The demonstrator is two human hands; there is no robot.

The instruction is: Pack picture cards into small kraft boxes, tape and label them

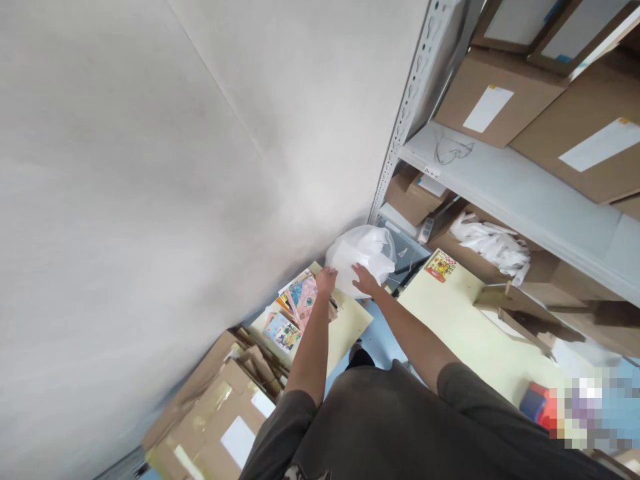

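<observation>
A white translucent plastic bag (364, 248), puffed out, sits in front of me beside the wall. My left hand (326, 280) is closed on the bag's near left edge. Fingers apart, my right hand (366, 280) rests against the bag's near right side. Just left of my left hand, several colourful booklets (303, 300) lie on a pale yellow table (353, 323). A blue booklet with cartoon figures (283, 332) lies closest to my left forearm. What the bag holds, if anything, I cannot make out.
A bare wall (200, 167) runs along the left. Flattened cardboard boxes (215, 413) lean at the lower left. On the right stands a metal shelf (520, 187) with cartons (500, 100). Beneath it is another pale yellow table (450, 320). A grey bin (407, 250) stands behind the bag.
</observation>
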